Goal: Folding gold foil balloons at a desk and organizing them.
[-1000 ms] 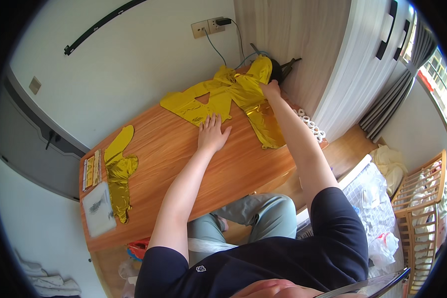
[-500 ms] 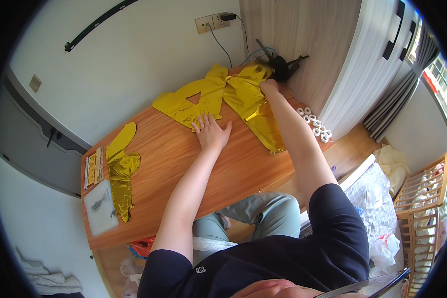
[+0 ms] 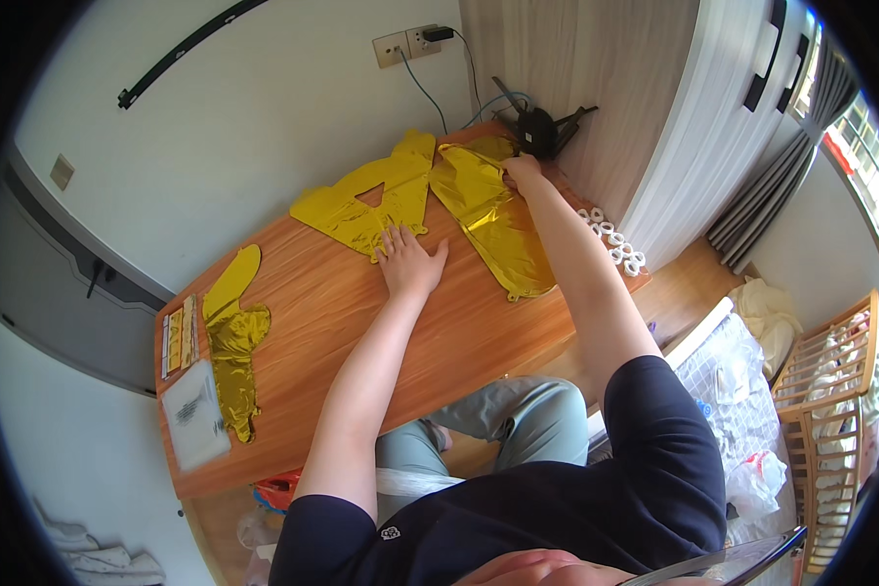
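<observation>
Two flat gold foil balloons lie side by side on the far part of a wooden table [image 3: 332, 322]. The left one, an A-shaped foil balloon [image 3: 337, 203], has a triangular hole. My left hand [image 3: 410, 262] rests open over its near edge, fingers spread. With fingers closed, my right hand [image 3: 523, 170] grips the far right edge of the other foil balloon [image 3: 483, 210], whose surface is creased and shiny; my forearm covers part of its right side. A third gold foil balloon [image 3: 232, 337], narrow and curved, lies at the table's left end, apart from both hands.
A black router [image 3: 537, 132] with antennas stands at the far right corner, cabled to a wall socket [image 3: 405, 47]. White ribbon rolls [image 3: 615, 239] line the right edge. A clear plastic packet [image 3: 195, 410] and a patterned flat pack [image 3: 179, 337] lie far left. A tall cabinet [image 3: 586, 88] stands behind.
The right-hand foil balloon has shifted and spread flatter, its far left part drawn away from the A-shaped one. My right hand keeps its grip; my left hand stays in place.
</observation>
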The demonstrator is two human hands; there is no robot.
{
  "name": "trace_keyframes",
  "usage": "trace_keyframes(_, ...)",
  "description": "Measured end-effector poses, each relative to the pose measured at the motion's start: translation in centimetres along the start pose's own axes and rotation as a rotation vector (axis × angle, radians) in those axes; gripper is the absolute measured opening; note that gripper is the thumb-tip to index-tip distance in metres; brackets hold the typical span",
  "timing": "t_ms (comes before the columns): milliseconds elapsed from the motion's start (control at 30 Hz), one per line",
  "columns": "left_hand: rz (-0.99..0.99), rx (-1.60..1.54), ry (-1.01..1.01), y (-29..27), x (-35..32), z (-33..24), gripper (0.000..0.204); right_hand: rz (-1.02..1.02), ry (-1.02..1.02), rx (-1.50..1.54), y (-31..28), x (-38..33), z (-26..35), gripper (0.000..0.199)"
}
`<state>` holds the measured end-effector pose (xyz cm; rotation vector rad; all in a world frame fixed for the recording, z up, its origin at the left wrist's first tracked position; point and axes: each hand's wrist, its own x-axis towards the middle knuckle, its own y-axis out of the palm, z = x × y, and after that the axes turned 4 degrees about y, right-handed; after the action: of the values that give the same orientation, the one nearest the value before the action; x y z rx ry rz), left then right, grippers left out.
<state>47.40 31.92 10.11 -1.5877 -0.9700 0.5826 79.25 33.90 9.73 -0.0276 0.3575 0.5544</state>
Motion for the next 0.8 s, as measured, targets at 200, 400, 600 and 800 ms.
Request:
trace_keyframes(200, 0.018, -0.014, 0.046, 0.1, 0.2, -2.2, 0.098, -0.094, -0.284, -0.402, -2.9, 4.2, -0.4, 0.018)
trace_keyframes(400, 0.015, 0.027, 0.006, 0.0, -0.2, -0.1, 0.096, -0.068, -0.194, -0.442, -0.3, 1.5, -0.2, 0.021)
trace_keyframes(600, 0.021, 0.009, 0.045, 0.0, 0.2, -2.1, 0.095, 0.122, -0.061, -0.145, -5.9, 2.4, 1.0, 0.015)
trace_keyframes(800, 0.018, 0.019, 0.012, 0.1, 0.1, -0.5, 0.093, 0.132, 0.062, -0.207, -5.8, -0.3, 0.6, 0.012)
